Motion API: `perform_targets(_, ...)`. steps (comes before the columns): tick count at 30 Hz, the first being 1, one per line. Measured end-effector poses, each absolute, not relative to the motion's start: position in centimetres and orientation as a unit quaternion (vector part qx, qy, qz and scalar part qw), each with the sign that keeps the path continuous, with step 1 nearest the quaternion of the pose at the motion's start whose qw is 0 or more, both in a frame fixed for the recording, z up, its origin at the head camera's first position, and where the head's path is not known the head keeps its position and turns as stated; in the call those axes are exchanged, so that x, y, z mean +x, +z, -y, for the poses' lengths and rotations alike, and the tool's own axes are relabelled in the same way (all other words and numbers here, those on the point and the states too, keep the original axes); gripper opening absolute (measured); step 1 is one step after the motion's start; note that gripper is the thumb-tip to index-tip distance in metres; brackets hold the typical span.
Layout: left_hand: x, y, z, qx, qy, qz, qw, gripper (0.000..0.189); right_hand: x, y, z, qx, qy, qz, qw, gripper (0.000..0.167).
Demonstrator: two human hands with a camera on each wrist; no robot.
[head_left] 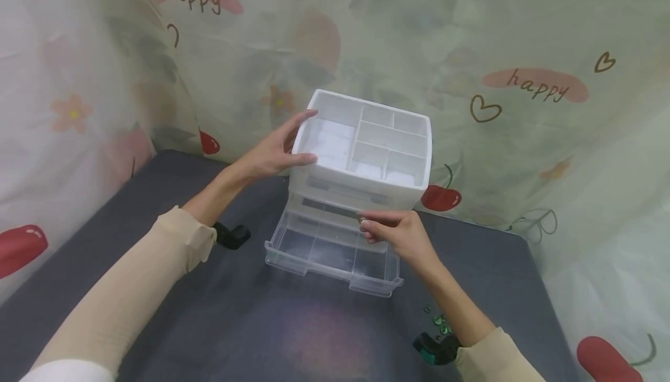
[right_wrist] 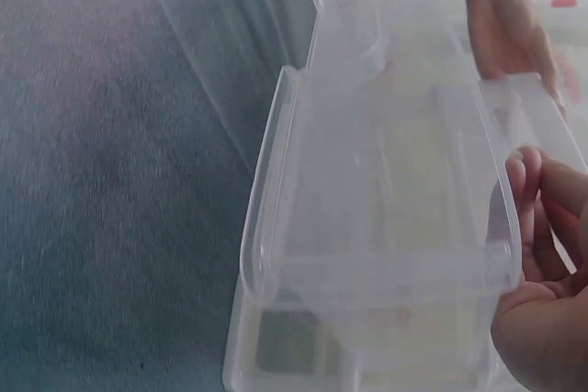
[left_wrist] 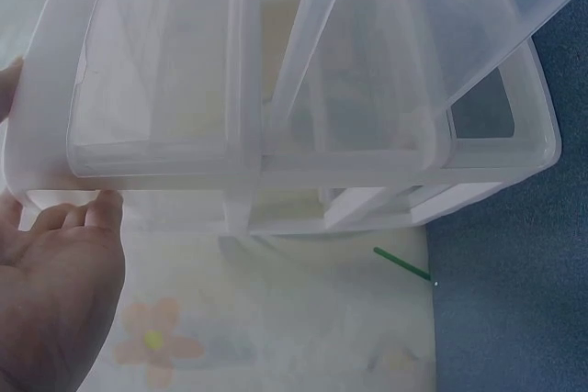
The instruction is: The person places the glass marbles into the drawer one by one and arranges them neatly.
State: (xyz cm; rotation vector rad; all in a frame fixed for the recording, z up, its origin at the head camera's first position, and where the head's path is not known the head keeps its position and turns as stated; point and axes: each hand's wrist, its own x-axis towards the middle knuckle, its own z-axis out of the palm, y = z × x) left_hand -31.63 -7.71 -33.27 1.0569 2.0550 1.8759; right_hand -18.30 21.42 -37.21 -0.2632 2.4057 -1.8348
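Observation:
A white plastic drawer organizer (head_left: 361, 187) stands at the back of the table, its top divided into several compartments. Its clear drawer (head_left: 335, 280), with dividers inside, is pulled out toward me. My left hand (head_left: 272, 149) grips the organizer's upper left side, thumb on the near rim; the left wrist view shows that hand (left_wrist: 64, 273) with its fingers at the edge. Above the drawer's right part, my right hand (head_left: 398, 234) pinches a small shiny piece (head_left: 362, 220) between thumb and forefinger. The piece is too small to identify, and the right wrist view hides it behind the fingers (right_wrist: 542, 199).
Several green glassy pieces (head_left: 444, 329) lie on the dark tabletop (head_left: 235, 312) by my right forearm. Black devices (head_left: 232, 236) show at both wrists. A printed curtain (head_left: 398, 45) hangs behind the table and along both sides.

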Motion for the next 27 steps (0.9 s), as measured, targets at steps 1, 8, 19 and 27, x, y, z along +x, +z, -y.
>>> perform_targets(1, -31.6, -33.3, 7.7, 0.354, 0.627, -0.689, 0.082, 0.085, -18.4, -37.2, -21.3, -0.083, -0.607, -0.788, 0.059, 0.029)
perform_targets(8, -31.6, -33.2, 7.8, 0.351, 0.624, -0.694, 0.079, 0.084, -18.8, -37.0, -20.4, -0.072, -0.598, -0.794, 0.084, 0.029)
perform_targets(19, -31.5, -33.3, 7.7, 0.348, 0.618, -0.7, 0.081, 0.085, -19.8, -37.6, -19.0, -0.063, -0.609, -0.782, 0.118, 0.029)
perform_targets(27, -31.3, -33.2, 7.8, 0.343, 0.61, -0.71, 0.077, 0.084, -20.5, -37.9, -17.9, -0.052, -0.59, -0.793, 0.145, 0.033)
